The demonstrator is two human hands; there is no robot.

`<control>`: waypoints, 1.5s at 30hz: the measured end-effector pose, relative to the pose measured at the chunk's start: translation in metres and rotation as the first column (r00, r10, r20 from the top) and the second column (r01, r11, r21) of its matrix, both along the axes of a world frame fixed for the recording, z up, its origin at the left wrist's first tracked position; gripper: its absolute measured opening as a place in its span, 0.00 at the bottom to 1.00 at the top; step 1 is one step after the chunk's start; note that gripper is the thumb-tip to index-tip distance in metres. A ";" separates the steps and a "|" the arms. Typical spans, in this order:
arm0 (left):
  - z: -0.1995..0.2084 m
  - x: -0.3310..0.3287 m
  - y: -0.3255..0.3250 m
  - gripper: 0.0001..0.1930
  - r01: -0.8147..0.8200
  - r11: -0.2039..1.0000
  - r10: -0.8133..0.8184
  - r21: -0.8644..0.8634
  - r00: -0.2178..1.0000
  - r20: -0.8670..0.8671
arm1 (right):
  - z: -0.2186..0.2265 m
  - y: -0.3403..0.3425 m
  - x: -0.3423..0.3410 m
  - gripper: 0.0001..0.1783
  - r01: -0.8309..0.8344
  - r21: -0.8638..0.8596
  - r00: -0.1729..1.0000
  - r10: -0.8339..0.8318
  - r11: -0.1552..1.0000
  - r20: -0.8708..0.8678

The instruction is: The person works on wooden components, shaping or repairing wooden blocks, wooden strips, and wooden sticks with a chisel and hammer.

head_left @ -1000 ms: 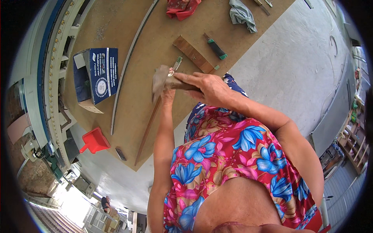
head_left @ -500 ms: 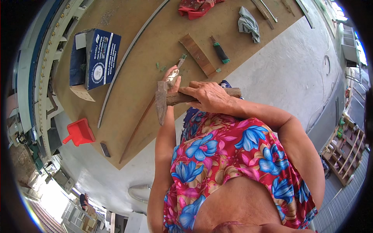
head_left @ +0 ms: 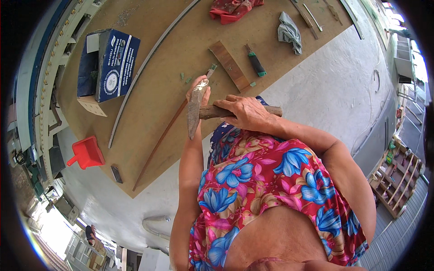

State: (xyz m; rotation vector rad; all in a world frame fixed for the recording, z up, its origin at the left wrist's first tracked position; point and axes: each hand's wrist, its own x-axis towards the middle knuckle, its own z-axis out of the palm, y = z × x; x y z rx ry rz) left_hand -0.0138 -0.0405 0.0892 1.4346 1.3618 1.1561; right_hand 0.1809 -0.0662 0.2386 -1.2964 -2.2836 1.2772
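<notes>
My left hand (head_left: 194,88) is closed around a chisel, whose blade (head_left: 209,72) points away from me toward a small green piece (head_left: 213,67) on the brown board. A whitish wrapping shows at the chisel's top end. My right hand (head_left: 246,111) grips the wooden handle of a hammer (head_left: 194,114). In this view the hammer's worn metal head overlaps the chisel's top and my left wrist; whether they touch I cannot tell. Beside the blade lie a brown wooden strip (head_left: 229,65) and a tool with a black and green handle (head_left: 257,62).
The large brown board (head_left: 149,131) carries an open blue box (head_left: 118,67), a long grey strip (head_left: 135,92), a thin brown strip (head_left: 158,147), a red cloth (head_left: 233,10) and a grey cloth (head_left: 289,32). Near its left corner are a red dustpan (head_left: 89,153) and a dark phone-like object (head_left: 116,174).
The hammer head has moved right and slightly away from me, over the chisel's top end. My left hand keeps its hold on the chisel. The view has shifted slightly.
</notes>
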 end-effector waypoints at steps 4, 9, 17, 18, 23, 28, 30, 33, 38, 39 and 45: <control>0.001 -0.006 0.006 0.17 0.019 1.000 -0.019 0.004 0.998 -0.057 | 0.002 -0.001 0.001 0.29 0.021 0.012 1.000 -0.021 1.000 -0.011; 0.002 -0.015 0.014 0.16 0.074 0.997 -0.073 0.020 0.995 -0.071 | 0.011 -0.002 -0.001 0.28 0.040 -0.001 0.999 -0.040 0.999 -0.025; 0.007 -0.017 0.027 0.14 0.120 0.988 -0.121 -0.093 0.993 -0.008 | 0.003 0.000 -0.004 0.29 0.067 0.000 0.997 -0.067 0.998 -0.034; 0.007 -0.018 0.028 0.14 0.136 0.979 -0.129 -0.149 0.990 0.055 | 0.003 0.000 -0.004 0.29 0.075 -0.007 0.996 -0.075 0.997 -0.038; 0.011 -0.019 0.044 0.14 0.263 0.950 -0.245 -0.167 0.962 0.121 | 0.009 0.001 -0.006 0.30 0.099 -0.026 0.994 -0.100 0.995 -0.043; 0.011 -0.017 0.054 0.14 0.297 0.930 -0.317 -0.214 0.946 -0.064 | 0.006 0.001 -0.007 0.30 0.121 -0.007 0.991 -0.121 0.993 -0.052; 0.009 -0.016 0.059 0.14 0.299 0.914 -0.345 -0.274 0.929 -0.135 | 0.010 0.001 -0.007 0.30 0.126 -0.015 0.991 -0.127 0.992 -0.050; 0.012 -0.001 0.067 0.14 0.255 0.915 -0.323 -0.313 0.927 -0.190 | 0.007 0.003 -0.002 0.30 0.138 -0.022 0.989 -0.139 0.990 -0.050; 0.010 0.004 0.069 0.16 0.247 0.912 -0.329 -0.329 0.917 -0.226 | 0.006 0.004 -0.002 0.29 0.147 -0.021 0.987 -0.148 0.989 -0.058; 0.005 -0.002 0.067 0.17 0.252 0.925 -0.308 -0.284 0.935 -0.174 | 0.005 0.003 -0.005 0.29 0.153 -0.020 0.986 -0.154 0.988 -0.059; 0.011 -0.011 0.049 0.16 0.241 0.948 -0.262 -0.208 0.961 -0.083 | 0.004 0.005 0.002 0.29 0.215 -0.040 0.974 -0.218 0.976 -0.063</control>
